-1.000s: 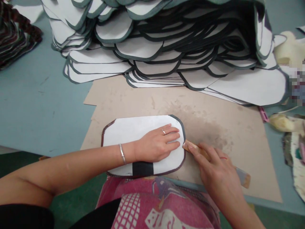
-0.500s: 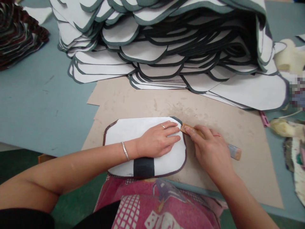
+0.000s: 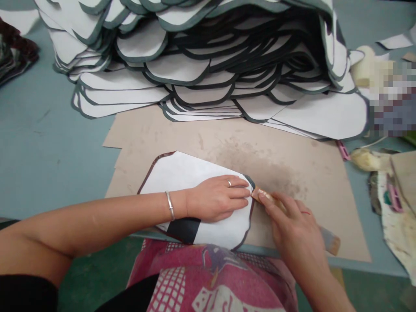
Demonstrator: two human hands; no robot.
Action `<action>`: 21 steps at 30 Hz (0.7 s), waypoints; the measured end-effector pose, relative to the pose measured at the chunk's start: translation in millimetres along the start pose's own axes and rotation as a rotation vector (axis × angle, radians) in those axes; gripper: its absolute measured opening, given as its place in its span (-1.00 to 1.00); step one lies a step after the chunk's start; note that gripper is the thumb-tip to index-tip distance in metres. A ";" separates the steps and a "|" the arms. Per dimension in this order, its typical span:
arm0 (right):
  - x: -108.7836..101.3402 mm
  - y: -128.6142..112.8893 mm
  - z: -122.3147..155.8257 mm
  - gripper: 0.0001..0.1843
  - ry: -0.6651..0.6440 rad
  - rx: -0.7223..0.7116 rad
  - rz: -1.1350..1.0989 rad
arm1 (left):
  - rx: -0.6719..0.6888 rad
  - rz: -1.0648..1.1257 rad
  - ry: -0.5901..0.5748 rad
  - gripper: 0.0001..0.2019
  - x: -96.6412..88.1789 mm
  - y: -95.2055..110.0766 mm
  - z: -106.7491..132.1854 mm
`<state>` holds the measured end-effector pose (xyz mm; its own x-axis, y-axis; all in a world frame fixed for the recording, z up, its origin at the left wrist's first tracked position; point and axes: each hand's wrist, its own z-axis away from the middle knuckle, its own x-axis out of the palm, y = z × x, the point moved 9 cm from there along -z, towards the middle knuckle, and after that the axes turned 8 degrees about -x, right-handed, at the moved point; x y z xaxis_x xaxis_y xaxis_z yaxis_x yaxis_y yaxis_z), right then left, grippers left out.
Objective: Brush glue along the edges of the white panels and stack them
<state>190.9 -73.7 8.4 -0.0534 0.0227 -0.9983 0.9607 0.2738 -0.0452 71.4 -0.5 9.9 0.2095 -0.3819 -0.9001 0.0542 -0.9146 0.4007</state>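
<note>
Flat on a white rounded panel [image 3: 182,173] with dark brown edging rests my left hand [image 3: 216,197], its fingers stretched toward the panel's right edge. A black patch [image 3: 183,230] on the panel shows below my wrist. My right hand [image 3: 294,221] is closed around a flat wooden stick [image 3: 333,247], grey near its rear end. The stick's front tip touches the panel's upper right corner, where a short dark green-grey strip [image 3: 249,181] of edging shows. My palm hides the stick's middle.
A brown board [image 3: 156,134] with dark smudges lies beneath the panel. Behind it rises a big heap of similar dark-edged white panels [image 3: 208,71]. To the right are a pink clip [image 3: 343,150], a yellowish brush-like thing [image 3: 365,159] and scraps. A dark pile [image 3: 14,52] sits far left.
The panel has turned clockwise, its right corner now lower and nearer me. Both hands have shifted slightly down with it, the right still holding the stick. The camera view has also moved.
</note>
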 end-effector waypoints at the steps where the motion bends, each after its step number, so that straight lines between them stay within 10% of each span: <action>1: -0.6 2.8 -4.5 -0.34 -0.021 -0.026 -0.008 | -0.006 -0.008 0.007 -0.73 0.1 -0.9 1.3; 14: -4.0 26.2 -64.1 -0.46 -0.102 -0.478 0.000 | -0.035 0.024 0.025 -0.67 -1.3 -3.6 5.2; 21: 0.8 19.2 -115.7 -0.54 -0.071 -0.381 -0.093 | -0.102 -0.046 0.036 -0.67 1.0 -10.0 5.7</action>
<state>177.8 42.8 11.0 -0.1039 -0.0825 -0.9912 0.7819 0.6092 -0.1326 65.6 7.5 4.0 0.2390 -0.3335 -0.9120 0.1634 -0.9120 0.3763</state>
